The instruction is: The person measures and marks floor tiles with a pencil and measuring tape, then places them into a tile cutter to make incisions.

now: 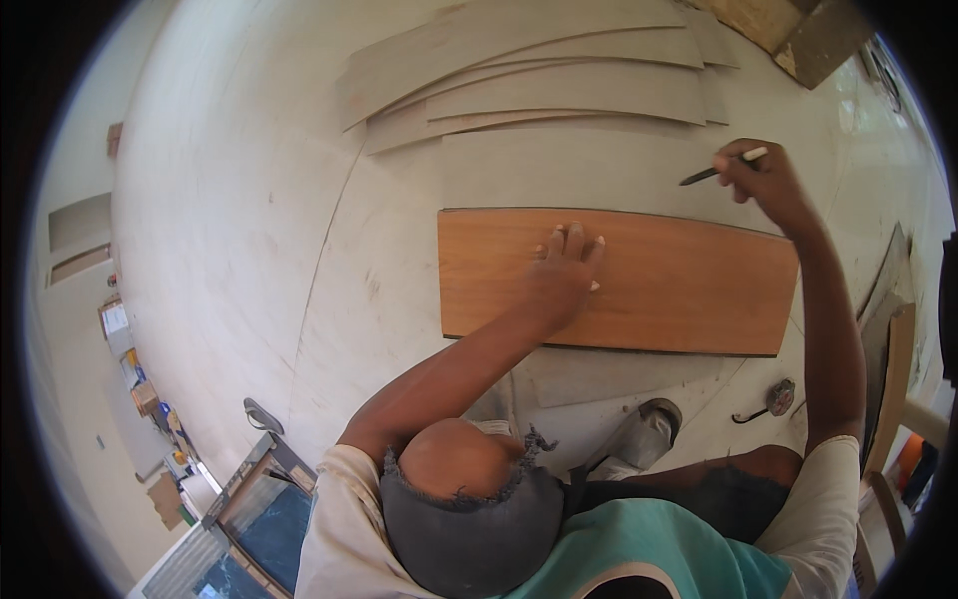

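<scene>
Left hand (571, 262): fingers spread on the board (689, 290), gripping nothing; firm pressure serves us best.
Right hand (755, 180): fingers pinch our pen (701, 177).

On your left, a slipper (263, 415) lies on the pale floor (230, 250), just beside a frame (271, 527) with blue panels. Farther left, you have a carton (145, 398) among small clutter, partly too small to tell. Brown wood (826, 42) sits at your far right; nearer, on your right, are some boards (888, 344) and something orange (910, 454).
</scene>
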A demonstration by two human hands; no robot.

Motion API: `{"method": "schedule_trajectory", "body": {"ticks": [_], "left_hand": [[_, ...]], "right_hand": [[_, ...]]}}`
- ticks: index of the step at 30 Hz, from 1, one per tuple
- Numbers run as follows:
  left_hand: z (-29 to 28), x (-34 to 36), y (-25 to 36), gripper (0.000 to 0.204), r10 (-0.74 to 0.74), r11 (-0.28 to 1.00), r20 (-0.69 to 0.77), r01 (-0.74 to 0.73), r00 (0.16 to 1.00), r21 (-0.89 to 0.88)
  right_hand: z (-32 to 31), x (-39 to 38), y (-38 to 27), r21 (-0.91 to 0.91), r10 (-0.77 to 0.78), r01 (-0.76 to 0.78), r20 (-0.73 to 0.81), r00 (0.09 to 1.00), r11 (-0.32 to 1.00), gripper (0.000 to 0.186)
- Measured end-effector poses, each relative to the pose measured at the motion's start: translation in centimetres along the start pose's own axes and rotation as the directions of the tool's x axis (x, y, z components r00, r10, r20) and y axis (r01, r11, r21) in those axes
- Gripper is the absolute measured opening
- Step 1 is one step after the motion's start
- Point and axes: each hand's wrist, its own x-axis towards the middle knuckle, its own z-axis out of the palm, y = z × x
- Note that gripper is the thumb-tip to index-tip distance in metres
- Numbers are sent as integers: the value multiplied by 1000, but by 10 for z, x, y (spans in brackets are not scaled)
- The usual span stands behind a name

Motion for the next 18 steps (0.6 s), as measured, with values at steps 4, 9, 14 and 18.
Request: {"method": "schedule_trajectory", "body": {"ticks": [4,9,14,18], "left_hand": [[-3,-2,-2,61,33,999,-32,-32,999,13],[-3,-6,-7,62,70,997,-100,-72,993,-12],[1,0,-9,46,80,995,14,-80,997,54],[5,-3,-13,30,88,993,-15,-86,996,78]], "right_hand": [[85,24,-54,38,-56,48,231,971,998,22],[181,62,-84,121,-109,70,354,929,990,24],[246,87,-89,152,-55,6,321,945,988,24],[274,97,-84,162,-41,-6,288,957,987,27]]}}
